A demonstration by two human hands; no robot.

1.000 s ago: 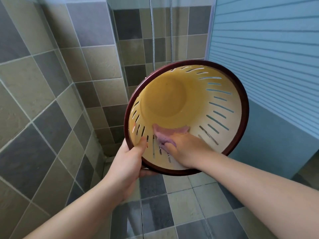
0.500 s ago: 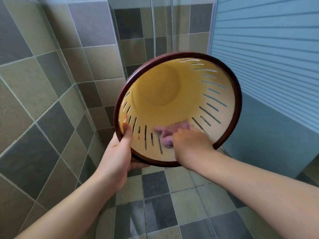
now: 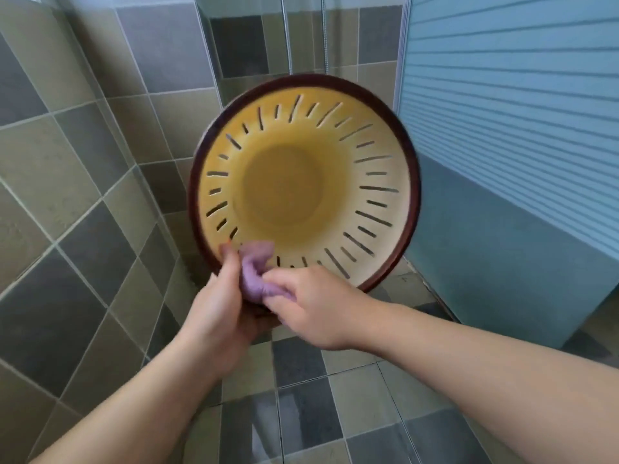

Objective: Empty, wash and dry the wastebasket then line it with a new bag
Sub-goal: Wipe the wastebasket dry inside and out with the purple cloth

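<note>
Right hand [image 3: 313,306], fingers [image 3: 278,285] curled and bunched around a purple cloth [image 3: 256,274]; the cloth is crumpled into a wad that rises from the fingertips onto the lower inner wall of the wastebasket [image 3: 378,182], its upper end lying against the yellow plastic just inside the rim. Left hand [image 3: 221,316], immediately beside the cloth on the other side, grips the lower edge of the basket: the thumb [image 3: 229,262] is hooked over the dark red-brown rim and presses on the inner wall, while the remaining fingers pass behind the basket and are hidden from view. The two hands are nearly touching, with the cloth between them. Beyond the fingers, the wastebasket is held up off the ground, tilted so that its open mouth faces the camera; the round flat bottom is seen at the centre, ringed by narrow radial slots cut through the pale yellow wall. Both bare forearms run from the hands toward the lower corners of the frame. Behind the basket stands a tiled wall [image 3: 83,162] in grey and olive squares, below the hands a tiled floor [image 3: 301,413] of the same colours, and to the right of the right hand a blue ribbed panel [image 3: 519,95].
</note>
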